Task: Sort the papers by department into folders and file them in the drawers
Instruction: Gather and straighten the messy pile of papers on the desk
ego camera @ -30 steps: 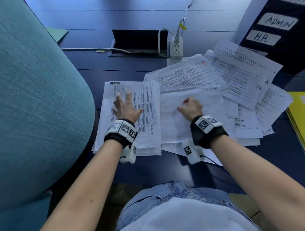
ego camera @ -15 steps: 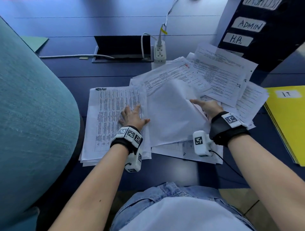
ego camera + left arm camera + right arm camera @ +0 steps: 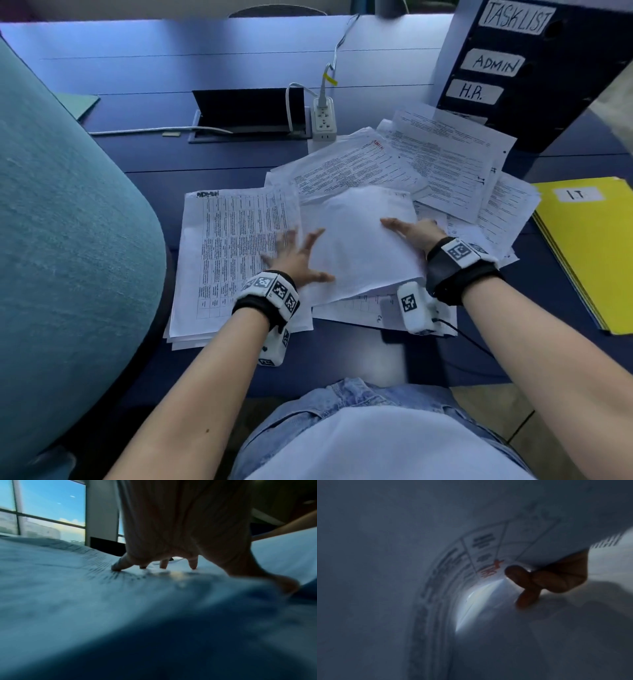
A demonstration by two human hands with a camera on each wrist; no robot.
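A neat stack of printed sheets marked ADMIN [image 3: 233, 260] lies on the blue desk in front of me. My left hand [image 3: 298, 250] sits at the stack's right edge with fingers spread; in the left wrist view its fingertips [image 3: 118, 566] touch the top sheet. My right hand [image 3: 411, 231] pinches one sheet [image 3: 356, 240], thumb on top, lifted and curled so that its blank back faces up. Under that curl, the right wrist view shows my fingers [image 3: 532, 582] and red lettering. A loose pile of papers [image 3: 445, 164] spreads behind. A yellow folder labelled IT [image 3: 592, 246] lies at the right.
A dark drawer unit [image 3: 548, 113] labelled TASK LIST, ADMIN and H.R. stands at the back right. A white power strip [image 3: 323, 120] and an open cable flap [image 3: 246, 106] sit behind the papers. A teal chair back [image 3: 68, 240] fills the left. A green folder [image 3: 82, 102] lies far left.
My right hand has lifted a sheet off the loose pile and turned it over leftward. My left hand slid right along the ADMIN stack and spread its fingers. The view tilted up.
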